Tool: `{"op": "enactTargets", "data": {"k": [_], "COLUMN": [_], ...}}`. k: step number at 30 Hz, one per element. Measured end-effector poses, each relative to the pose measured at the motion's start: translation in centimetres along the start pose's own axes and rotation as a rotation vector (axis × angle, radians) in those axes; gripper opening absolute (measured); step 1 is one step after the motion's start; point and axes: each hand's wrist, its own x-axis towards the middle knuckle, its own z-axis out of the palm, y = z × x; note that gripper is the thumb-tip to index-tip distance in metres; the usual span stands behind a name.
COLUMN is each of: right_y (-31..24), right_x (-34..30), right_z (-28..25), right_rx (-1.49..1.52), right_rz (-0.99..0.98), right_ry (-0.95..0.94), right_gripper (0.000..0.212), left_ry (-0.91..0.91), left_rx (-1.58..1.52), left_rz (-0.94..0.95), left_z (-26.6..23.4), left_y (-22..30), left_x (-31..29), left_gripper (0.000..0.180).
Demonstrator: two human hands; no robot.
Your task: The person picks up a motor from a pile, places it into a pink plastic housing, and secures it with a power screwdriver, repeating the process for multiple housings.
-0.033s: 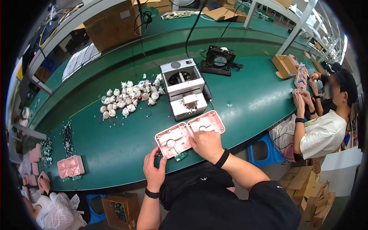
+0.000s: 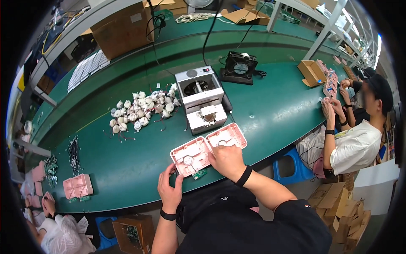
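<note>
At the bottom centre of the frame, the left hand (image 2: 170,190) sits at the lower left corner of an open pink case (image 2: 198,146), touching it. Its grip is fairly wide, thumb apart from the fingers, about that corner. The right hand (image 2: 228,162) is bent over the case's right half, fingers curled down inside (whatever they may pinch is hidden, so I cannot tell whether that grip is holding anything). The case lies on the green surface (image 2: 270,101), just below the middle of the frame, its two halves side by side. A round white part (image 2: 188,160) with wires sits in the left half, and a green board (image 2: 199,174) lies against the near edge. A second pink case (image 2: 78,185) is at the lower left.

Beyond the open case, at the centre, stands a grey-and-white machine (image 2: 205,101). Left of it spreads a heap of white motors (image 2: 144,108). Farther back, right of the machine, is a black fan (image 2: 241,67). A cardboard box (image 2: 122,29) fills part of the upper left.
</note>
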Motion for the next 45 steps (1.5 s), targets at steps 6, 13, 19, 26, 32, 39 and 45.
{"op": "enactTargets", "data": {"k": [6,13,19,26,32,39,45], "right_y": [1.9,9.7,26.5,46.2,51.8,52.1,26.1], "right_x": [-2.0,-1.5,-0.2,-2.3,-0.7,-3.2,-7.0], "right_z": [-3.8,-9.6,-8.2,-11.9,-10.3,-10.2,-10.2], "right_rx": [0.021,-0.057,-0.391,-0.354,-0.459,-0.591,-0.123], "right_rz": [0.056,0.216,0.225,0.404,0.374,0.204,0.229], "right_ry": [0.001,0.017,-0.041,0.092,-0.012,0.172,0.289], "right_gripper": [0.024,0.023,0.021,0.026,0.024,0.022,0.017], "left_ry": [0.068,0.183,0.222,0.267,0.262,0.147,0.396], "left_rx": [-0.211,-0.122,-0.003,0.117,0.239,-0.083,0.252], "left_rz": [-0.068,-0.143,-0.178,-0.063,0.037,-0.216,-0.293], "left_z": [1.3,0.7,-2.1,-0.6,0.0,-2.5,-17.5], "left_y": [-0.9,-0.8,-1.5,0.9,1.5,1.2,-2.4], "left_x": [0.1,-0.6,-4.0,-4.8,-4.6,-4.5,-0.8], "left_gripper": [0.038,0.033,0.032,0.033,0.033,0.033,0.033]}}
